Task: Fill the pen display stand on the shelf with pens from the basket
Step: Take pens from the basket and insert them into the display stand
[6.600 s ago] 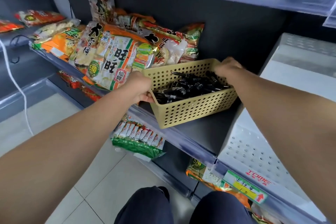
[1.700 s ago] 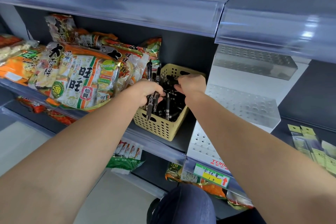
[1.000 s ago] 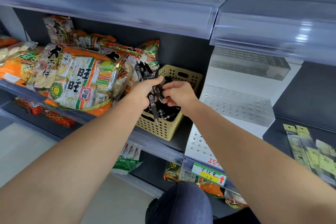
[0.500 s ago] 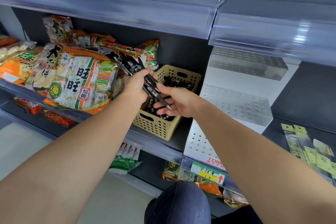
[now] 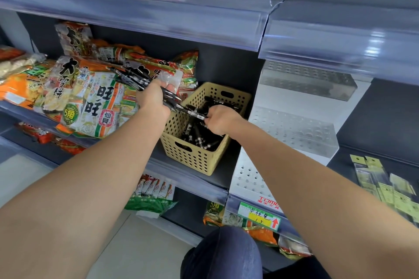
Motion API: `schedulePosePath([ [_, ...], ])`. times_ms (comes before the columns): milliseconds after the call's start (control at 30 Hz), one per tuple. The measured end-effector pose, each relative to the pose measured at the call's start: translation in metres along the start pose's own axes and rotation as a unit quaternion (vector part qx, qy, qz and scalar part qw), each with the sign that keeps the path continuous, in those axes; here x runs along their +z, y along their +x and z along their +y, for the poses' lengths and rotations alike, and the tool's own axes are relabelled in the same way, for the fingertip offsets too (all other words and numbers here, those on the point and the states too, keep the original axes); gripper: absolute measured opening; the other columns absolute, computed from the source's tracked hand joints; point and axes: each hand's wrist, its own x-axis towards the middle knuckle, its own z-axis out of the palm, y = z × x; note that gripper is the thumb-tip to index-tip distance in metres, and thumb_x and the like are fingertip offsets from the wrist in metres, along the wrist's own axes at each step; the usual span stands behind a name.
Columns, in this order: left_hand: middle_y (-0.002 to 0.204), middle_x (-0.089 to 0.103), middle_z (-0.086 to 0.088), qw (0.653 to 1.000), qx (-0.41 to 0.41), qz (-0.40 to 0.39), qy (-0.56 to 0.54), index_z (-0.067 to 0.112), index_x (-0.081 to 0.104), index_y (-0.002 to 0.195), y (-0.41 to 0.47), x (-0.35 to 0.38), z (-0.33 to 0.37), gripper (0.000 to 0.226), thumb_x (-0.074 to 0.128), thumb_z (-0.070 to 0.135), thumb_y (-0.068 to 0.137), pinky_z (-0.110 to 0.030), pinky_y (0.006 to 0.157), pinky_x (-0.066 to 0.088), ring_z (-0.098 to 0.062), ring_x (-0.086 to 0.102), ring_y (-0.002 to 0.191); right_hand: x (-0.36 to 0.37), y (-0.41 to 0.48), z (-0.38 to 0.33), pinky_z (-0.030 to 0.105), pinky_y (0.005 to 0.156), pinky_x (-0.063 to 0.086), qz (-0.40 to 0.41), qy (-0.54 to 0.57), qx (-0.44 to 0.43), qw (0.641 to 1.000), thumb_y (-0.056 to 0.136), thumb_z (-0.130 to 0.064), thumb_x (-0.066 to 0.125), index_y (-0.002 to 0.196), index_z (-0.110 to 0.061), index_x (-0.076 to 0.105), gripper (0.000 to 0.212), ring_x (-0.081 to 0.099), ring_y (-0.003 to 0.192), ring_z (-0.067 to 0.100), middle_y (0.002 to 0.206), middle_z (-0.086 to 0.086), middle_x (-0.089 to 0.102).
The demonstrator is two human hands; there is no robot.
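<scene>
A yellow perforated basket (image 5: 195, 158) sits on the middle shelf with several black pens (image 5: 199, 137) lying in it. My left hand (image 5: 152, 97) is closed around a bundle of black pens (image 5: 131, 78) that fans out up and to the left, above the basket's left rim. My right hand (image 5: 218, 119) is over the basket and pinches the tip end of one pen (image 5: 192, 113) that sticks out of the bundle. The white tiered pen display stand (image 5: 292, 127) stands just right of the basket, and no pens show in its rows of holes.
Snack bags (image 5: 90, 95) are piled on the shelf left of the basket. A clear-fronted upper shelf (image 5: 158, 13) overhangs everything. Flat yellow packets (image 5: 385, 186) lie to the right of the stand. A price tag (image 5: 259, 216) sits on the shelf edge below.
My left hand has lifted the bundle of pens up and left out of the basket. My right hand moved from digging in the basket to pinching one pen of that bundle.
</scene>
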Motion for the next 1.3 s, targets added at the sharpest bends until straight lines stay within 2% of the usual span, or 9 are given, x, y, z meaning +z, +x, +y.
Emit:
schedulePosePath([
  [133, 0.069, 0.055, -0.009, 1.0, -0.01, -0.012, -0.012, 0.006, 0.046, 0.1, 0.003, -0.006, 0.01, 0.021, 0.052, 0.0, 0.081, -0.028, 0.05, 0.052, -0.021, 0.059, 0.05, -0.002, -0.006, 0.004, 0.034, 0.081, 0.047, 0.074, -0.021, 0.013, 0.997, 0.096, -0.019, 0.046, 0.112, -0.008, 0.055, 0.02, 0.055, 0.095, 0.024, 0.095, 0.004, 0.052],
  [300, 0.092, 0.067, -0.012, 0.984, -0.088, -0.144, 0.056, 0.002, 0.058, 0.099, -0.019, -0.009, -0.005, 0.01, 0.053, 0.005, 0.09, -0.044, 0.08, 0.056, -0.024, 0.068, 0.085, 0.006, -0.001, -0.007, 0.034, 0.093, 0.045, 0.049, 0.288, 0.004, 0.956, 0.099, -0.024, 0.045, 0.112, -0.011, 0.061, 0.024, 0.063, 0.097, 0.019, 0.094, 0.004, 0.071],
  [433, 0.118, 0.065, -0.018, 0.97, -0.122, -0.185, 0.095, 0.0, 0.058, 0.119, -0.035, -0.007, -0.014, 0.034, 0.055, 0.006, 0.087, -0.041, 0.078, 0.056, -0.027, 0.066, 0.099, 0.004, -0.005, -0.003, 0.021, 0.063, 0.045, 0.043, 0.336, -0.018, 0.941, 0.098, -0.026, 0.047, 0.104, -0.017, 0.065, 0.021, 0.059, 0.07, 0.008, 0.077, 0.0, 0.066],
  [533, 0.103, 0.07, -0.009, 0.966, -0.123, -0.212, 0.083, 0.004, 0.063, 0.103, -0.043, -0.002, -0.018, 0.019, 0.046, 0.003, 0.094, -0.043, 0.086, 0.051, -0.022, 0.065, 0.105, 0.004, -0.012, 0.003, 0.02, 0.058, 0.044, 0.051, 0.338, -0.019, 0.939, 0.098, -0.027, 0.048, 0.106, -0.018, 0.065, 0.021, 0.058, 0.067, 0.009, 0.073, -0.002, 0.061],
  [667, 0.084, 0.069, -0.008, 0.965, -0.121, -0.219, 0.074, 0.003, 0.062, 0.092, -0.06, 0.003, -0.02, 0.004, 0.059, 0.004, 0.09, -0.036, 0.075, 0.054, -0.019, 0.066, 0.084, 0.002, -0.031, 0.007, 0.023, 0.063, 0.054, 0.024, 0.4, -0.009, 0.916, 0.098, -0.028, 0.051, 0.099, -0.02, 0.064, 0.015, 0.062, 0.073, 0.012, 0.085, -0.001, 0.064],
  [800, 0.066, 0.068, -0.007, 0.966, -0.123, -0.217, 0.072, 0.002, 0.064, 0.089, -0.074, 0.007, -0.022, 0.005, 0.066, 0.006, 0.085, -0.032, 0.06, 0.056, -0.018, 0.067, 0.065, -0.002, -0.051, 0.013, 0.022, 0.052, 0.054, -0.053, 0.504, 0.029, 0.862, 0.1, -0.03, 0.045, 0.114, -0.01, 0.06, 0.029, 0.066, 0.068, 0.016, 0.093, 0.011, 0.07],
  [1000, 0.074, 0.065, -0.007, 0.967, -0.108, -0.228, 0.045, 0.002, 0.063, 0.08, -0.096, 0.01, -0.026, 0.012, 0.069, 0.012, 0.084, -0.039, 0.078, 0.057, -0.017, 0.068, 0.071, -0.013, -0.076, 0.029, 0.021, 0.061, 0.047, -0.077, 0.539, 0.054, 0.837, 0.097, -0.024, 0.053, 0.094, -0.008, 0.064, 0.019, 0.058, 0.065, 0.011, 0.081, 0.007, 0.066],
  [1100, 0.084, 0.067, -0.013, 0.964, -0.109, -0.234, 0.063, 0.0, 0.064, 0.088, -0.106, 0.011, -0.028, 0.007, 0.066, 0.006, 0.084, -0.038, 0.069, 0.059, -0.02, 0.07, 0.072, -0.017, -0.087, 0.036, 0.018, 0.053, 0.042, -0.052, 0.557, 0.069, 0.826, 0.088, -0.016, 0.065, 0.086, -0.01, 0.063, 0.007, 0.05, 0.057, 0.008, 0.071, 0.003, 0.061],
  [1300, 0.09, 0.069, -0.021, 0.964, -0.113, -0.222, 0.093, -0.007, 0.059, 0.11, -0.126, 0.019, -0.035, 0.029, 0.063, 0.003, 0.084, -0.036, 0.058, 0.057, -0.03, 0.071, 0.071, -0.024, -0.105, 0.06, 0.021, 0.046, 0.041, 0.078, 0.571, 0.064, 0.815, 0.084, -0.01, 0.069, 0.08, -0.011, 0.062, 0.008, 0.048, 0.053, 0.011, 0.062, 0.003, 0.055],
])
